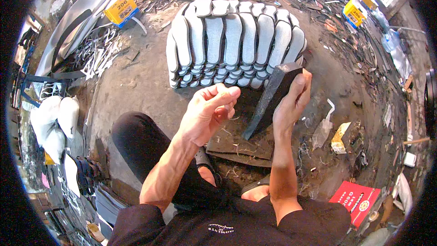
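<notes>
In my right hand (pixel 293 102) is a thick dark slab (pixel 273 95) with a rough, speckled grey edge. It stands tilted, its upper end beside my fingers and its lower end pointing down toward my feet. My left hand (pixel 210 109) is raised to the left of the slab, apart from it. Its fingers are curled and the thumb presses against them; whatever they pinch, if anything, is too small to name. Just beyond both hands, a big pile of shoe soles (pixel 233 41) lies in packed rows, pale grey on their faces with dark edges.
A flat brown board (pixel 241 155) lies between my feet. Yellow-and-blue boxes (pixel 121 10) stand among scraps at the far left and far right. White bags (pixel 57 118) sit at left, a red box (pixel 356 202) at lower right. Cut strips and offcuts litter the floor.
</notes>
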Action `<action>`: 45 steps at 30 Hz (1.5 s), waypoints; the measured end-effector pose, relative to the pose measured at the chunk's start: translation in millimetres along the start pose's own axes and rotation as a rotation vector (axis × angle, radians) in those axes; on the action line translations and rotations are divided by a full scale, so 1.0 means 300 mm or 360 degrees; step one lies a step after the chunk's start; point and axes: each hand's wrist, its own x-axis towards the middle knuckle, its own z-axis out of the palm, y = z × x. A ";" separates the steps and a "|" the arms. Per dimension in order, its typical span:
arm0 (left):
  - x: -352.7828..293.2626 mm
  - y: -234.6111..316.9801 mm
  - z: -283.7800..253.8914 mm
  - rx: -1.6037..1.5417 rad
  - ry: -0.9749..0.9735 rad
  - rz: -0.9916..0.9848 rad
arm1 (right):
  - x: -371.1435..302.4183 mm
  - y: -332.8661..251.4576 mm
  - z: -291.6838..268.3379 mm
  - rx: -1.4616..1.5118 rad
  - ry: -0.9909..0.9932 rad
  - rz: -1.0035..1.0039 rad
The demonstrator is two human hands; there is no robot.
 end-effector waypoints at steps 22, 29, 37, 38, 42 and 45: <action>-0.069 0.130 -0.036 -0.0507 -0.0083 0.0512 | 0.412 0.427 -0.448 -0.1685 -0.0753 0.0214; -0.085 0.154 -0.065 -0.0712 -0.0037 0.0693 | 0.352 0.707 -0.991 -0.2192 -0.2755 0.0746; -0.090 0.184 -0.089 -0.0865 0.0116 0.0883 | -0.108 0.712 -1.167 -0.1885 -0.3786 0.0789; -0.101 0.207 -0.094 -0.0800 0.0125 0.0967 | -0.161 0.669 -1.059 -0.2306 -0.3901 0.0545; -0.167 0.342 -0.223 -0.0314 0.0293 0.1338 | -0.123 0.581 -1.022 -0.2126 -0.2782 0.0411; -0.234 0.387 -0.355 0.0294 0.0934 0.1663 | -0.156 0.608 -1.051 -0.1607 -0.2452 0.0097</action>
